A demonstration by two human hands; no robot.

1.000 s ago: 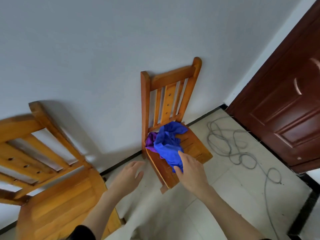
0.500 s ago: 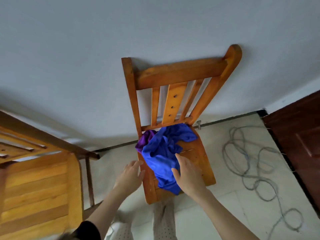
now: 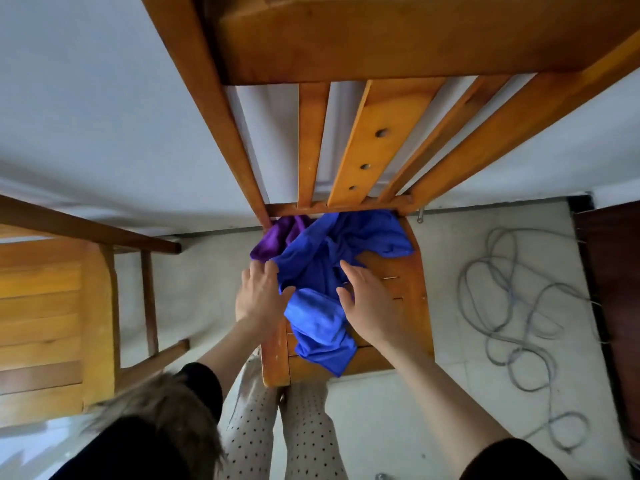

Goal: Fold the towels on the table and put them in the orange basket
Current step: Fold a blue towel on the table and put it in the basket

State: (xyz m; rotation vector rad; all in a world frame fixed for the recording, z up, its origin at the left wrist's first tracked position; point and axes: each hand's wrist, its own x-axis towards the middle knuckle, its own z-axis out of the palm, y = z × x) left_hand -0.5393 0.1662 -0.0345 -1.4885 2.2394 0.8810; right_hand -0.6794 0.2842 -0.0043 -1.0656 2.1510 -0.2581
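A crumpled blue towel (image 3: 322, 306) lies on the seat of a wooden chair (image 3: 408, 292), one end hanging over the front edge. A purple towel (image 3: 273, 237) is bunched under it at the seat's back left corner. My left hand (image 3: 259, 296) reaches in at the towel's left edge, fingers spread and touching the blue cloth. My right hand (image 3: 367, 299) hovers over the right side of the blue towel with straight, spread fingers. Neither hand grips anything. No orange basket is in view.
The chair's slatted back (image 3: 346, 98) looms close overhead. A second wooden chair (image 3: 59, 306) stands at the left. A grey cable (image 3: 512, 306) lies coiled on the tiled floor at the right, beside a dark brown door (image 3: 613, 271). My legs stand before the seat.
I have leaned in much closer to the chair. Both hands moved forward onto the blue towel, the left one coming from beside the seat to the cloth's left edge.
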